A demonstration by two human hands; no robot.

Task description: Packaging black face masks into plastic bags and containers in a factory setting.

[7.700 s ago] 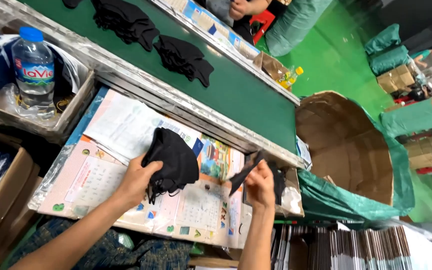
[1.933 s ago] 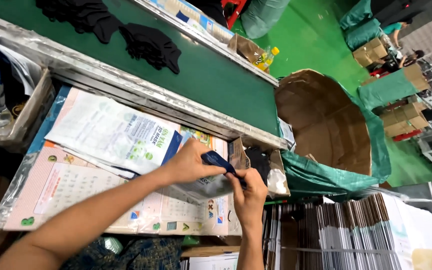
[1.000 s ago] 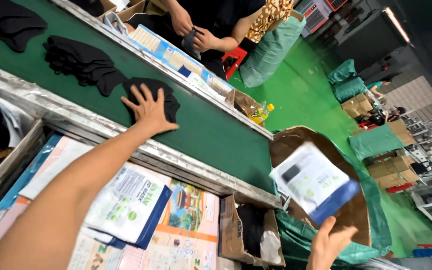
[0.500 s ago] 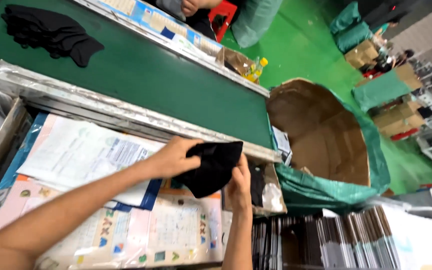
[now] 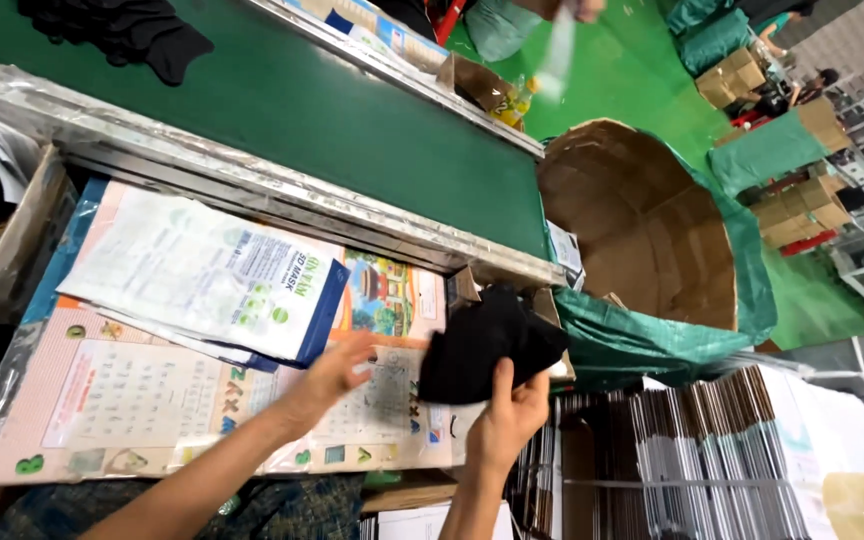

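My right hand [image 5: 508, 418] grips a bundle of black fabric masks [image 5: 487, 343] and holds it above the right end of the work surface. My left hand [image 5: 334, 373] hovers over the printed poster sheet [image 5: 142, 400] just left of the bundle, fingers loosely apart, touching nothing I can make out. A stack of white and blue flat plastic pouches [image 5: 207, 280] lies on the poster, up and left of that hand.
A green conveyor belt [image 5: 282, 110] runs along the far side, carrying a pile of black masks [image 5: 122, 30]. A large round cardboard bin [image 5: 642, 230] lined with green sheeting stands to the right. Stacked flat cartons [image 5: 692, 450] sit at lower right, a cardboard box [image 5: 7, 240] at left.
The left hand has let go of the black bundle and drawn back to the left. The right hand alone now holds it. The camera has tilted slightly.
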